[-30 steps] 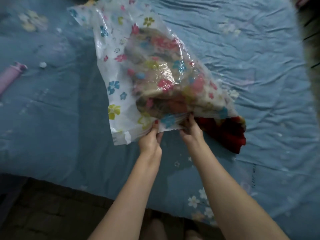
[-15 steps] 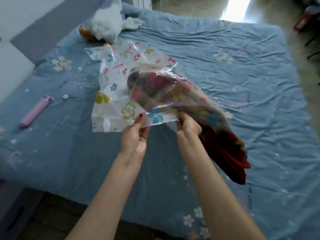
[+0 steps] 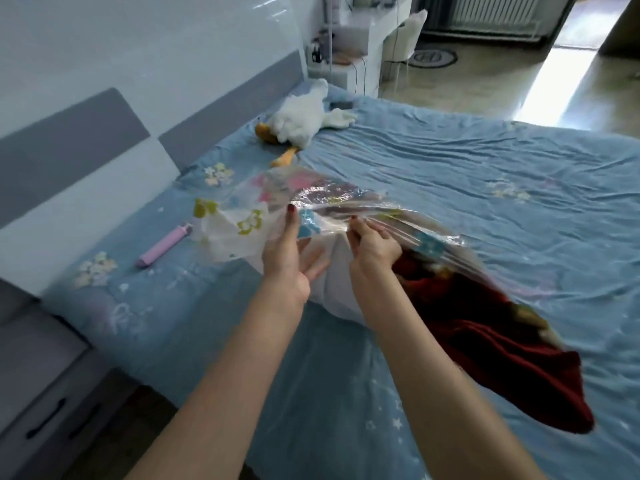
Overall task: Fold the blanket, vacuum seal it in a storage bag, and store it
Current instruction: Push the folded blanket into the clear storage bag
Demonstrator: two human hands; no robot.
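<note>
1. Pink hand pump [image 3: 164, 244], at 9 o'clock of the hands, is lying on the blue bedsheet [image 3: 485, 209], well apart from the bag.
2. Plush duck [image 3: 304, 116] is resting at 12 o'clock, near the headboard.
3. Left hand [image 3: 289, 258] is gripping the storage bag [image 3: 242, 220] at its open edge, thumb on top and fingers underneath.
4. Right hand [image 3: 372, 247] is pinching the same edge with curled fingers, just beside the left.
5. Red blanket [image 3: 502, 341] is hanging half out of the bag's mouth toward 4 o'clock, over the bed.
6. Handling, as judged: the film is looking thin, light and slippery, the blanket soft and limp; the mouth's rim is offering the surest hold.
</note>
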